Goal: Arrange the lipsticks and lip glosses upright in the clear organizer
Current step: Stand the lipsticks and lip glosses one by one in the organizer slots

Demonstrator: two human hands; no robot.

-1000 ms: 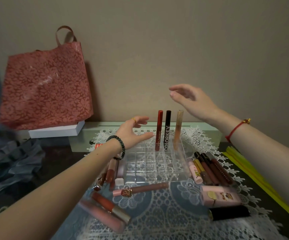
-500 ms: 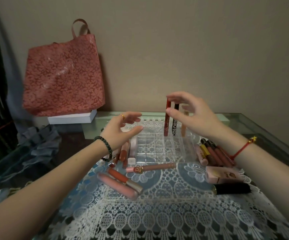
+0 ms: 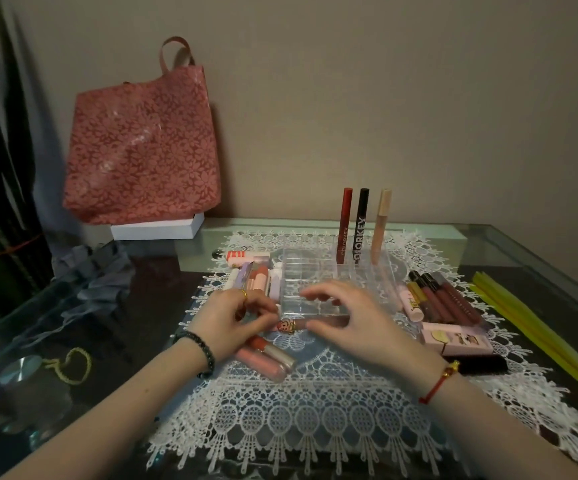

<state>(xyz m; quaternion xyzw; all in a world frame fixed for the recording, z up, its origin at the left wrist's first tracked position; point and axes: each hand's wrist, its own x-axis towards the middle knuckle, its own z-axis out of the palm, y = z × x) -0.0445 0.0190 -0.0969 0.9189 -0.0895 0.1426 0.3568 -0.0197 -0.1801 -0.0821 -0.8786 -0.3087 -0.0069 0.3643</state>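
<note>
The clear organizer (image 3: 367,275) stands on a lace mat, with a red tube (image 3: 344,225), a black tube (image 3: 361,226) and a beige tube (image 3: 381,221) upright in its back row. A pink-capped lip gloss (image 3: 299,323) lies flat just in front of it. My left hand (image 3: 235,323) pinches its cap end. My right hand (image 3: 350,323) hovers over its other end with fingers spread, thumb at the tube. Loose glosses lie left of the organizer (image 3: 256,282), by my left wrist (image 3: 270,358) and at the right (image 3: 443,303).
A pink box (image 3: 457,341) and a black tube (image 3: 481,363) lie right of my right hand. A red patterned bag (image 3: 142,143) leans on the wall on a white box (image 3: 156,228). Yellow strips (image 3: 537,327) lie at the far right of the glass table.
Both hands have dropped from near the upright tubes down to the lip gloss lying in front of the organizer. The camera tilted downward. The three upright tubes stay in place.
</note>
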